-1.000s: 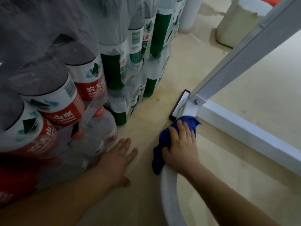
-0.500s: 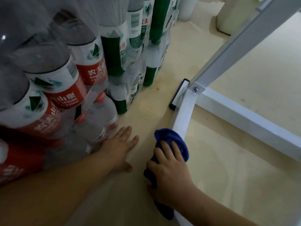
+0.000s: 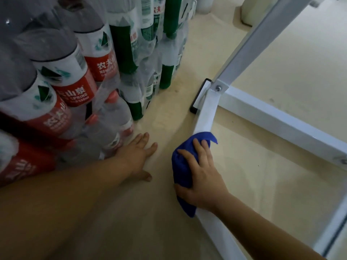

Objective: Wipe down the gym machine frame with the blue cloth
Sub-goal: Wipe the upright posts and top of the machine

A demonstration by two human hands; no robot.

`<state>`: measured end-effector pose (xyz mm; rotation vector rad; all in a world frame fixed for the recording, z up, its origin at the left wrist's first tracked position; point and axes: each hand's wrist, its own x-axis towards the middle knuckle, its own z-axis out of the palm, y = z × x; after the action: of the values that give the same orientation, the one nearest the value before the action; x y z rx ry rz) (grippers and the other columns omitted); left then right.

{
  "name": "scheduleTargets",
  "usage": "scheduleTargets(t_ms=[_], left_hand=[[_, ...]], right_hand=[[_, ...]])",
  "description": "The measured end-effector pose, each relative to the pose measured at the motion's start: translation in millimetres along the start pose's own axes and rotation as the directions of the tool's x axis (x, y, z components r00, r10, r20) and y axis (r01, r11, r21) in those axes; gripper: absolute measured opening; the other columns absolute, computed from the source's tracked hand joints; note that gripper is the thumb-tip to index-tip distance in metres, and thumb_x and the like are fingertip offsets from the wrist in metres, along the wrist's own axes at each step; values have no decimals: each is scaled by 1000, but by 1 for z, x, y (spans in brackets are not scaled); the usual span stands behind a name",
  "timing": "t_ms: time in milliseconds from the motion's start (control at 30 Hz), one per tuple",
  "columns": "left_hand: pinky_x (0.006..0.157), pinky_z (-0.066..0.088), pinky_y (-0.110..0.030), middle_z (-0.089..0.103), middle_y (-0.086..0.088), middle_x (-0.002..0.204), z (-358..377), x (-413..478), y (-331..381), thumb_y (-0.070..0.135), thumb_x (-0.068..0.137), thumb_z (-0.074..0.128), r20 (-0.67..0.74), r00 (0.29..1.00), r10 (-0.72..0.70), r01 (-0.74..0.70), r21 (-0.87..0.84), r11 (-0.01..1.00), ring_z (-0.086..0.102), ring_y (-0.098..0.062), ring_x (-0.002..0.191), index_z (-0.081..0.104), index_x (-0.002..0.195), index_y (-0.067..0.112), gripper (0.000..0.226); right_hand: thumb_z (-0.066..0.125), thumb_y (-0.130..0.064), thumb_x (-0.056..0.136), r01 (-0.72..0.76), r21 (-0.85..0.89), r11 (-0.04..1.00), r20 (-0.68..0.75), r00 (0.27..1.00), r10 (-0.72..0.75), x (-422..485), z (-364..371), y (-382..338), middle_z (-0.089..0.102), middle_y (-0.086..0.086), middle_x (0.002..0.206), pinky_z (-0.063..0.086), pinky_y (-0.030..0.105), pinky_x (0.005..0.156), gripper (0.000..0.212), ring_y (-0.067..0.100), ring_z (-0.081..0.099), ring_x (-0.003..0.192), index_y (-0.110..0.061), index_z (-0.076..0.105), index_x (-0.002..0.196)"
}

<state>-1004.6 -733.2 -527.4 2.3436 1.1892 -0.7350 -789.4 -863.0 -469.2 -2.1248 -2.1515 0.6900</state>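
Below, beige floor [image 3: 285, 53], white frame [image 3: 262, 114], blue cloth [image 3: 183, 166], bottled water [image 3: 75, 85]

Beige floor [image 3: 281, 53] carries bottle packs [image 3: 75, 81] (shrink-wrapped), white frame [image 3: 206, 113] w/ black foot pad [image 3: 193, 109].

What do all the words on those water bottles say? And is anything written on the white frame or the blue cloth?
"山泉" and "SPRING 550ml": red label of the front water bottle.
"农夫": red label of the bottle behind.
"用": green-and-white label.
Smaller print and barcodes on the green labels: too small to read.
White frame and blue cloth: no writing visible.
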Motion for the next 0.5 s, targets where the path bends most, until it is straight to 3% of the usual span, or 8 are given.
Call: scheduleTargets(t_ms=[100,200,267,333,400,500], left_hand=[[122,23,-56,-30,-5,165,0,0,3,76,72,70,0,1000,-10,10,16,1000,-18,-28,155,-14,159,38,126],[121,24,-58,-25,-5,167,-2,-4,8,73,72,72,1,999,-41,41,26,999,-13,-29,156,-11,159,36,126],[122,26,-52,-14,-8,169,-5,-11,19,64,77,75,-36,999,-30,32,39,999,-3,-30,156,-3,161,29,120],[121,29,-44,-1,-10,170,-3,-25,37,41,88,73,-120,992,46,-45,7,999,10,-29,155,9,162,22,100],[118,33,-41,11,-8,168,5,-39,57,16,95,59,-215,964,158,-184,-107,977,23,-29,150,18,160,20,77],[108,44,-45,31,-4,158,15,-56,79,4,90,55,-374,904,207,-323,-282,904,41,-27,137,35,154,15,68]], right_hand=[[61,-53,86,86,-23,996,0,996,-86,-41,21,1,-18,-6,169,22,44,123,86,23,-25,154,-44,13,156],[61,-50,90,109,38,993,-5,994,-109,-77,30,16,-14,-5,169,33,38,117,84,29,3,158,-43,11,156],[56,-56,93,46,60,997,6,999,-47,-98,32,23,-4,-1,169,38,33,113,83,30,27,152,-39,8,158],[50,-60,94,-4,82,997,-32,999,6,-113,36,23,12,3,164,45,32,107,82,29,44,139,-35,8,159],[47,-62,95,-41,51,998,-84,995,46,-121,40,18,23,4,159,47,33,104,80,27,48,133,-31,11,159],[42,-66,92,-124,45,991,-154,980,130,-139,46,13,33,4,154,48,34,100,79,25,49,130,-28,20,158]])
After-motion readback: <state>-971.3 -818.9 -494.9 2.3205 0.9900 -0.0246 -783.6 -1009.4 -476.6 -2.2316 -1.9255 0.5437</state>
